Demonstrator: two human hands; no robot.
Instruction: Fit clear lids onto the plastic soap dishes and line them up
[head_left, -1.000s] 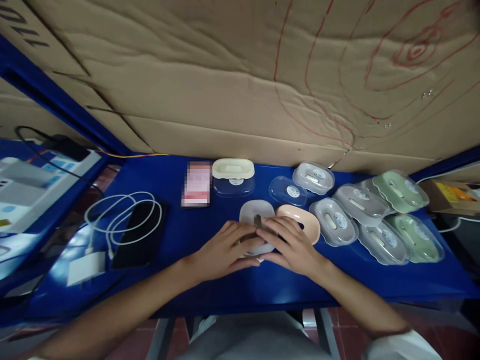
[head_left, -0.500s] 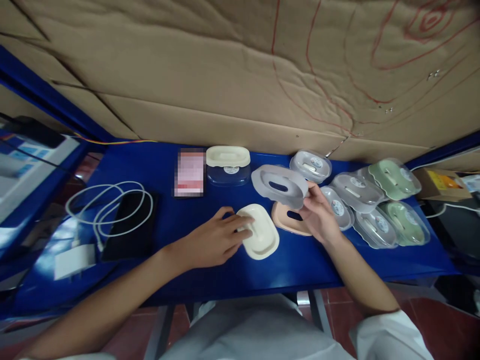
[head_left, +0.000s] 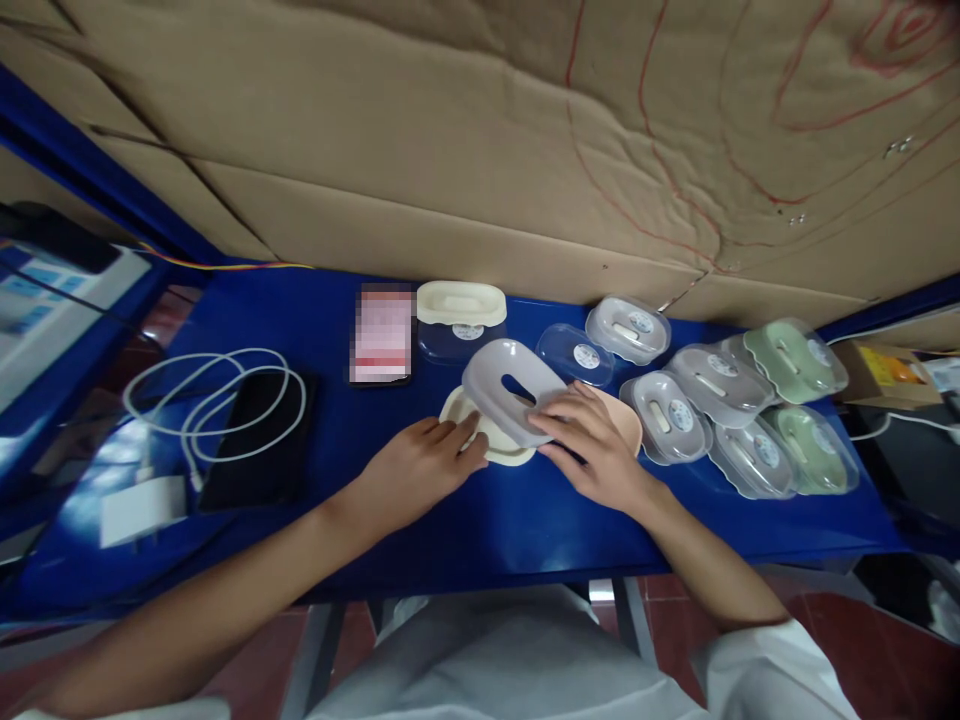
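My right hand [head_left: 592, 450] grips a grey oval soap-dish insert with a slot [head_left: 510, 390], tilted over a cream oval tray [head_left: 487, 445] on the blue table [head_left: 337, 450]. My left hand [head_left: 420, 465] rests on the table with its fingers closed against the near left rim of the cream tray. A peach oval tray [head_left: 626, 420] lies just behind my right hand, mostly hidden by it.
Several lidded clear, grey and green soap dishes [head_left: 739, 400] crowd the right of the table. A cream dish on a clear lid [head_left: 461, 315] and a pink packet [head_left: 382, 335] sit at the back. A phone [head_left: 255, 440], white cable [head_left: 210, 400] and charger [head_left: 142, 505] lie left. Cardboard [head_left: 480, 150] walls the back.
My right hand brought the grey insert down and left from in front of the clear dishes to above the cream tray. My left hand stayed at that tray's rim.
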